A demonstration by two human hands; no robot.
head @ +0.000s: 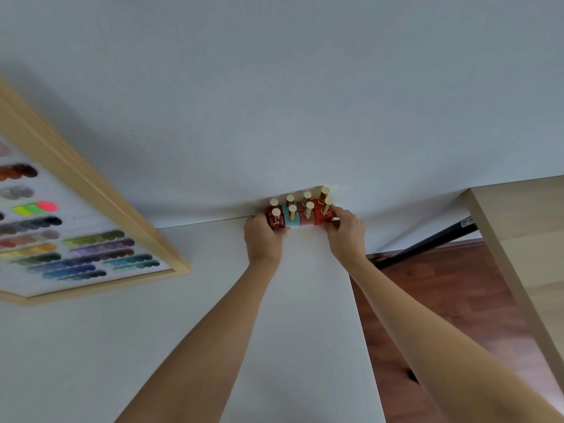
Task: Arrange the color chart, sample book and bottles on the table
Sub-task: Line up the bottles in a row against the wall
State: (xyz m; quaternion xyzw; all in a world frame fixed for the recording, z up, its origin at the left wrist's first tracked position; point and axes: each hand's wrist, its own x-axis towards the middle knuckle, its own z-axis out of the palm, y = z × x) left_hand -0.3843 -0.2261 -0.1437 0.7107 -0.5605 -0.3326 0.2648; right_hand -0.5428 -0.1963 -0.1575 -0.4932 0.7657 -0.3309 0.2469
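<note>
Several small bottles (pixel 300 210) with gold caps stand in two tight rows at the far edge of the white table (pixel 183 331), against the wall. They are dark red, turquoise and orange-red. My left hand (pixel 262 236) presses against the left end of the group, and my right hand (pixel 346 227) against its right end, squeezing the block between them. A wood-framed color chart (pixel 91 239) with rows of colored swatches lies on the table at the left. No sample book is in view.
The white wall (pixel 274 102) rises directly behind the bottles. Right of the table edge is a gap showing brown wood floor (pixel 442 300) and a black leg (pixel 427 245). A light wooden table (pixel 525 239) stands at the far right.
</note>
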